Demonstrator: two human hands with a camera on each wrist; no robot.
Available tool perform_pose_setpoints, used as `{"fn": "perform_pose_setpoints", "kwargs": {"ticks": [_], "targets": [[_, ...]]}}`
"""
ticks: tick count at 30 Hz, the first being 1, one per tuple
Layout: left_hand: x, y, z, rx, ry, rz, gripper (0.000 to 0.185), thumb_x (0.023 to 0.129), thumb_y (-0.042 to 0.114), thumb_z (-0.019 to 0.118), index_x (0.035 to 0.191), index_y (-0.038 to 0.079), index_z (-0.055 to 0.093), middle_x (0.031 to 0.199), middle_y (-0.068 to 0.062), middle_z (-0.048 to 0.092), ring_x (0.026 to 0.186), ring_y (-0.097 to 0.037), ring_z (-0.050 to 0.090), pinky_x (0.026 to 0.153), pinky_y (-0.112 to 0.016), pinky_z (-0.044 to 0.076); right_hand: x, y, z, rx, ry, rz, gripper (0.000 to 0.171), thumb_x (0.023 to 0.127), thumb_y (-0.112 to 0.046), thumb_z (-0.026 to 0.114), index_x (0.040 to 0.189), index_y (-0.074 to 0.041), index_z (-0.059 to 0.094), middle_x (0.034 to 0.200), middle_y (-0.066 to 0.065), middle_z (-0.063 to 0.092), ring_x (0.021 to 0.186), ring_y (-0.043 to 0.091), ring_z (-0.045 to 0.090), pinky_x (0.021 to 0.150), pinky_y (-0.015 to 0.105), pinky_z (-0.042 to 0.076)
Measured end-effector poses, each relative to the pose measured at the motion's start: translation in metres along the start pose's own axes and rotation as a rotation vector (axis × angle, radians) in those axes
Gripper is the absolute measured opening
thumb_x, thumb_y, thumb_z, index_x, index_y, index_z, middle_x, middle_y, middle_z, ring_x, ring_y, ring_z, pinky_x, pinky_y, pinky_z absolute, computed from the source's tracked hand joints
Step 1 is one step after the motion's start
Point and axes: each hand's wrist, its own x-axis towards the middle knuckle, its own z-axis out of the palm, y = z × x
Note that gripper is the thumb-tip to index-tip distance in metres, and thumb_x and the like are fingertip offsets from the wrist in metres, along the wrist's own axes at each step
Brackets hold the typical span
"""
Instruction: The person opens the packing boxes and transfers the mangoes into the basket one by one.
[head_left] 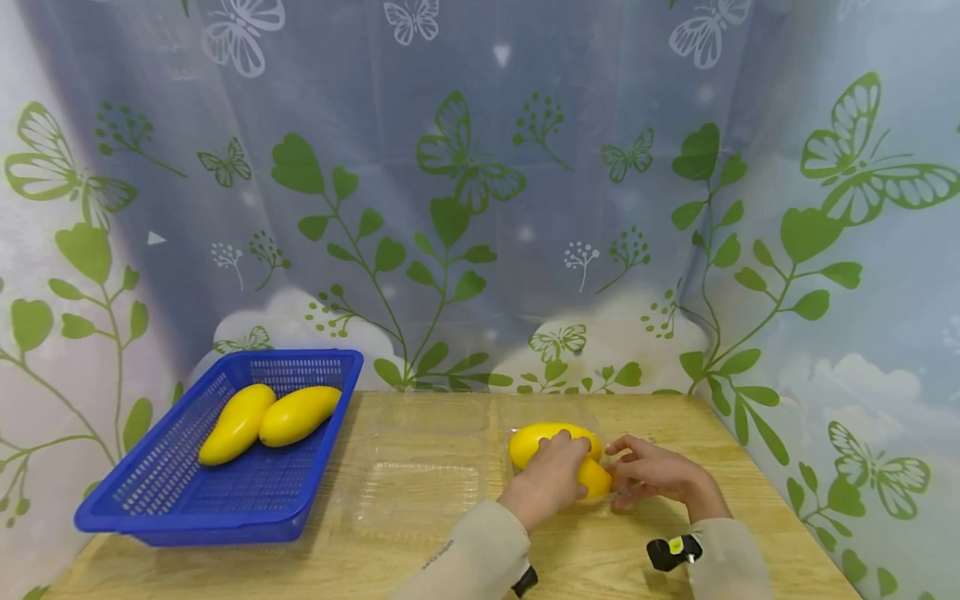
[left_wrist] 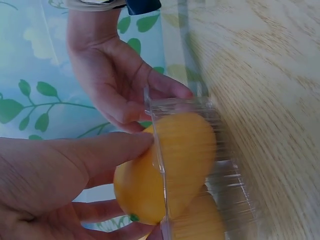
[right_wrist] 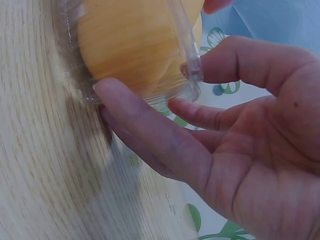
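Two yellow mangoes lie in a clear plastic container (head_left: 609, 500) at the table's right middle. My left hand (head_left: 553, 477) grips the nearer mango (head_left: 596, 480), its fingers curled over the top; the farther mango (head_left: 542, 437) lies just behind. In the left wrist view my left hand (left_wrist: 75, 170) holds the mango (left_wrist: 187, 150) against the container's wall (left_wrist: 156, 120). My right hand (head_left: 651, 472) pinches the container's right end. In the right wrist view the container's rim (right_wrist: 192, 75) sits between its thumb and forefinger (right_wrist: 145, 125), with the mango (right_wrist: 130, 40) inside.
A blue mesh basket (head_left: 180, 500) stands at the table's left with two more yellow mangoes (head_left: 236, 422) in it. More clear plastic trays (head_left: 416, 492) lie on the wooden table (head_left: 360, 558) between the basket and my hands. A butterfly-print curtain (head_left: 480, 208) closes the back and sides.
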Motion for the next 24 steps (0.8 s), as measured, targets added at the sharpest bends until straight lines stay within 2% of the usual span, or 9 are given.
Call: {"fn": "perform_pose_setpoints", "kwargs": {"ticks": [2, 6, 8, 11, 15, 24], "targets": [[0.001, -0.001, 0.002, -0.003, 0.003, 0.001, 0.036, 0.083, 0.02, 0.087, 0.114, 0.018, 0.07, 0.116, -0.003, 0.067, 0.092, -0.023, 0.058, 0.082, -0.032, 0.051, 0.001, 0.001, 0.0, 0.001, 0.001, -0.002, 0.05, 0.105, -0.011, 0.054, 0.139, 0.012, 0.026, 0.119, 0.023, 0.06, 0.094, 0.023, 0.071, 0.087, 0.045, 0.064], [0.002, -0.003, 0.003, -0.013, 0.005, 0.015, 0.034, 0.082, 0.019, 0.088, 0.112, 0.018, 0.072, 0.117, -0.002, 0.067, 0.095, -0.022, 0.057, 0.083, -0.032, 0.05, 0.003, 0.003, -0.001, 0.028, 0.022, 0.02, 0.049, 0.103, -0.013, 0.055, 0.138, 0.009, 0.029, 0.097, 0.012, 0.061, 0.085, 0.018, 0.067, 0.086, 0.042, 0.064], [0.002, -0.003, 0.004, -0.017, 0.0, 0.019, 0.034, 0.083, 0.019, 0.088, 0.112, 0.018, 0.072, 0.118, -0.002, 0.067, 0.096, -0.022, 0.056, 0.085, -0.032, 0.05, 0.005, 0.005, -0.002, 0.05, 0.034, 0.03, 0.049, 0.102, -0.013, 0.055, 0.138, 0.008, 0.029, 0.093, 0.01, 0.061, 0.082, 0.017, 0.065, 0.086, 0.042, 0.064], [0.003, -0.003, 0.004, -0.018, -0.011, 0.018, 0.036, 0.083, 0.019, 0.087, 0.116, 0.018, 0.072, 0.121, -0.002, 0.066, 0.098, -0.023, 0.057, 0.086, -0.033, 0.051, 0.006, 0.009, -0.003, 0.092, 0.048, 0.034, 0.052, 0.102, -0.013, 0.054, 0.141, 0.008, 0.028, 0.105, 0.014, 0.065, 0.085, 0.018, 0.067, 0.087, 0.043, 0.064], [0.003, -0.003, 0.004, -0.021, -0.021, 0.009, 0.039, 0.084, 0.019, 0.087, 0.119, 0.019, 0.072, 0.124, -0.002, 0.065, 0.1, -0.024, 0.056, 0.087, -0.035, 0.052, 0.006, 0.012, -0.005, 0.154, 0.043, 0.027, 0.056, 0.102, -0.011, 0.052, 0.147, 0.008, 0.024, 0.126, 0.021, 0.062, 0.092, 0.02, 0.071, 0.087, 0.044, 0.064], [0.002, -0.003, 0.003, -0.029, -0.03, 0.018, 0.044, 0.08, 0.014, 0.088, 0.12, 0.02, 0.072, 0.126, 0.001, 0.063, 0.102, -0.024, 0.053, 0.089, -0.036, 0.052, 0.008, 0.013, -0.006, 0.2, 0.03, 0.017, 0.054, 0.101, -0.008, 0.052, 0.145, 0.007, 0.025, 0.125, 0.019, 0.062, 0.095, 0.022, 0.073, 0.084, 0.046, 0.064]]}}
